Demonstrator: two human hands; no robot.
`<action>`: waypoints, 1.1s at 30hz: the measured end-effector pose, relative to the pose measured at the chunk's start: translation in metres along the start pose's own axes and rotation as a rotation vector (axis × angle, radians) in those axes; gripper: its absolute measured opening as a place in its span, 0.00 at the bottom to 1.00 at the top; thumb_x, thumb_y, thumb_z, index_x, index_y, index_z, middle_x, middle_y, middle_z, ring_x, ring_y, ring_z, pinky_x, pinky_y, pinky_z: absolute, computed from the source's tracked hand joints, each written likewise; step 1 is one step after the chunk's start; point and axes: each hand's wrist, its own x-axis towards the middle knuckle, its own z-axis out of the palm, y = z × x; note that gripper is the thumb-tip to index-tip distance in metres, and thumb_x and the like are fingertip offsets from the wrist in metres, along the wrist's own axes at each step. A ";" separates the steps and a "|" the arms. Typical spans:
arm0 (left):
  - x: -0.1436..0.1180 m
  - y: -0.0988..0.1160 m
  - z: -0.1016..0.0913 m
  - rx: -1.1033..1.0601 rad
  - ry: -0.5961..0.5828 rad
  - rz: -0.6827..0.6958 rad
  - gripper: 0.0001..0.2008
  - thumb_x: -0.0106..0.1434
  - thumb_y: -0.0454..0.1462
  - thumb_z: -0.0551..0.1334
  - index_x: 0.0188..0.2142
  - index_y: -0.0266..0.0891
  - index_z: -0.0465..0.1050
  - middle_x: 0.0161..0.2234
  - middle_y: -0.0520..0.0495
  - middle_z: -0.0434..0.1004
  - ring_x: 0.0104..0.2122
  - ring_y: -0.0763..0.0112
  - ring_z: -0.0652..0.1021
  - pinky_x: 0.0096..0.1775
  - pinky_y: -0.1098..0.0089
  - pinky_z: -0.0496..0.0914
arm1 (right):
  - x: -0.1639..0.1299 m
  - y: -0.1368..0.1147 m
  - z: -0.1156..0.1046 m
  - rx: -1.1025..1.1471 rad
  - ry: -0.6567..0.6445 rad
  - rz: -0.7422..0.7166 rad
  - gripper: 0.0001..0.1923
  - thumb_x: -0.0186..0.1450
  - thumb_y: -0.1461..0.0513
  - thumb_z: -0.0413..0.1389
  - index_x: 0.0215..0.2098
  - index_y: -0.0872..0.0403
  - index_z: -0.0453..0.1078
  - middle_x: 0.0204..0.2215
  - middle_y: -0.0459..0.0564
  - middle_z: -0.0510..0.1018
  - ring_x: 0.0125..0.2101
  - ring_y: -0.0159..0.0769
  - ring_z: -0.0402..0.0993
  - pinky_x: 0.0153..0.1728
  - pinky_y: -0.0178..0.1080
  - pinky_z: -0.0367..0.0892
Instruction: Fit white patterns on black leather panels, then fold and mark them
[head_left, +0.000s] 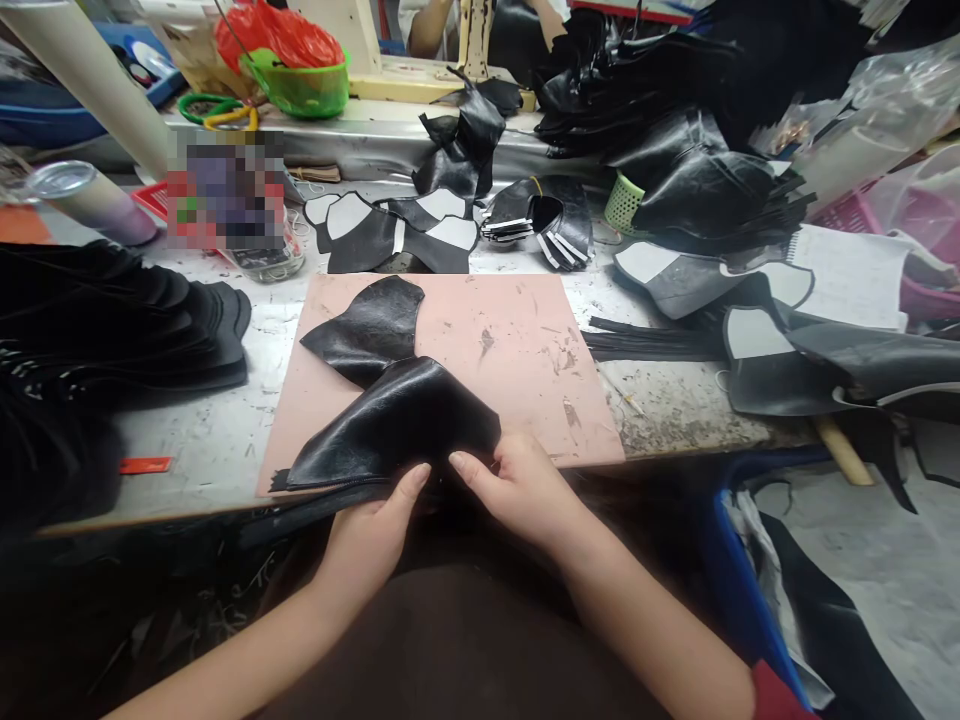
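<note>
A glossy black leather piece (397,415) with a zipper (341,487) along its lower edge lies partly on a pink board (525,370), its near edge at the front of the bench. My left hand (382,520) pinches that near edge, thumb on top and fingers hidden beneath. Close beside it, my right hand (517,480) grips the right end of the same piece between thumb and fingers. Another black leather piece (367,330) rests on the board just beyond, touching or partly under the held one.
Stacked black pieces (120,320) fill the left side. Behind the board lie black parts with white patches (397,230). To the right are more cut pieces (772,350), dark strips (652,342) and a blue bin (739,560) below. A person's arm (429,28) shows at the back.
</note>
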 end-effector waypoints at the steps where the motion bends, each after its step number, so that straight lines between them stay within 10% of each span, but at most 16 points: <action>1: 0.000 0.000 0.000 -0.028 -0.011 -0.034 0.18 0.55 0.47 0.59 0.41 0.40 0.72 0.44 0.46 0.76 0.49 0.59 0.71 0.55 0.62 0.60 | 0.000 0.000 0.001 0.001 0.005 0.000 0.07 0.59 0.62 0.52 0.33 0.54 0.71 0.26 0.47 0.74 0.36 0.41 0.71 0.34 0.39 0.66; 33: 0.000 0.002 -0.003 0.055 -0.068 -0.107 0.16 0.48 0.45 0.64 0.37 0.44 0.76 0.40 0.49 0.78 0.48 0.55 0.72 0.52 0.60 0.64 | -0.004 0.017 0.005 0.180 -0.007 0.042 0.08 0.58 0.60 0.54 0.26 0.56 0.71 0.33 0.49 0.70 0.30 0.33 0.68 0.29 0.36 0.66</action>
